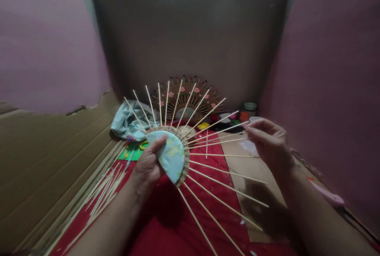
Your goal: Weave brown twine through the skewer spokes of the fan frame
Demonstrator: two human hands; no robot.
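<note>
The semicircular piece (171, 154), covered with light blue cloth, is in the left hand (150, 165), above the red cloth (166, 232); the thumb lies over its face, and the fingers are clamped on it near the straight edge. This edge runs from upper left to lower right, while the braided rim (186, 157) curves toward the right side, with thin sticks (228, 172) spreading from it. The right hand (268, 137) is at the outer end of 1 stick (219, 132), so the woven part lies to the left of its fingers, along this stick. The right thumb and index finger look near together, but one cannot tell if they grip the tip. The left hand is nearer to the rim, the right hand nearer to the tips. Behind, a decorated fan (192, 90) stands close to the upper sticks; at the left, loose sticks (107, 188) lie beside the cardboard (59, 161). More open room is at the lower right, over the brown board (255, 237).
</note>
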